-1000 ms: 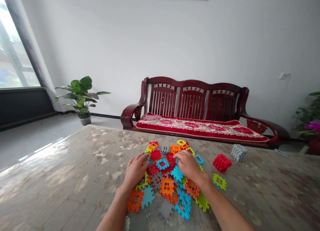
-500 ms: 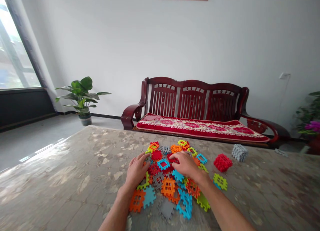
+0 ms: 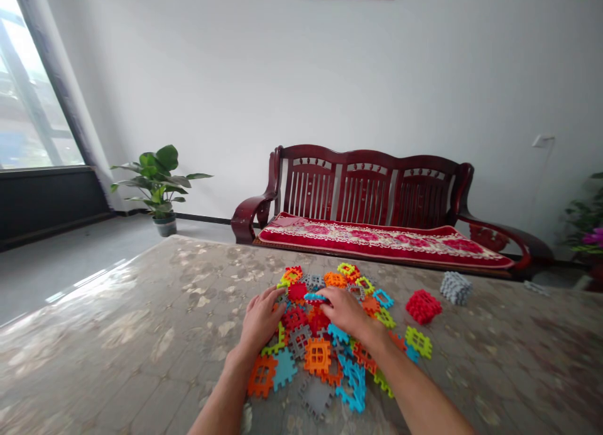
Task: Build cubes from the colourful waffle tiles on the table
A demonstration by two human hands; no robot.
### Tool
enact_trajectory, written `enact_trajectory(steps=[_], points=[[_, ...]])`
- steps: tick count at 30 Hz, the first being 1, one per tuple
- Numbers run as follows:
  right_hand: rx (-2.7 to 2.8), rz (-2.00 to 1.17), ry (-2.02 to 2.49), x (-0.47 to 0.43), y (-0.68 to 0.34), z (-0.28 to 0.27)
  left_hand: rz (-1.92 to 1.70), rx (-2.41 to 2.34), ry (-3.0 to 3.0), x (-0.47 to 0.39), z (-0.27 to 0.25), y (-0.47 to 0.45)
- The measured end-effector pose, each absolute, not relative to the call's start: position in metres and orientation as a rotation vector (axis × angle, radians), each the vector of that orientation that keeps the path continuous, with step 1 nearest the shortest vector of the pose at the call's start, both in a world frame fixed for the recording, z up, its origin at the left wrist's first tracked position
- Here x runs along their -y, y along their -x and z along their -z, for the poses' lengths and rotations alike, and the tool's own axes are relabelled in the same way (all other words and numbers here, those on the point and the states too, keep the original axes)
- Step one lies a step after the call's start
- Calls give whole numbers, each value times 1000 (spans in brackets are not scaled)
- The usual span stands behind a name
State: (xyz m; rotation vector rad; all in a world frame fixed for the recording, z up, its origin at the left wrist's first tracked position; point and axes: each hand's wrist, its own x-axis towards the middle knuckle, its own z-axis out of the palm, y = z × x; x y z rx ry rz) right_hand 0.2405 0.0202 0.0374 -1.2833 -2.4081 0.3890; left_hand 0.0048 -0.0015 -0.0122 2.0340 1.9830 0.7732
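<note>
Got the blue tile pinched in the right hand now, tipped nearly edge-on around 12 o'clock of the pile, vs lying flat half a second ago. Keeping the left hand at 10 o'clock, over the pile's edge, can't tell if gripping anything. Still see the red stack at 2 o'clock

Open tabletop stretches left of the left hand, while notched plastic tiles crowd the gap between it and the right hand, with a red stack and gray stack standing farther right.
</note>
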Motion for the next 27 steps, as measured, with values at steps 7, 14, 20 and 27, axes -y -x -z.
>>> enact_trajectory(steps=[7, 14, 20, 27], points=[[2370, -164, 1247, -18, -276, -47, -766, -1991, -2034, 2, 10, -5], [2148, -215, 1235, -11, -332, -31, -745, -1997, -2035, 1, 11, -4], [1969, -416, 1296, -3, -370, -6, -750, -2003, -2056, -1, 13, -3], [1868, -777, 1401, 4, -388, 9, -743, -1994, -2082, -2, 14, -1]])
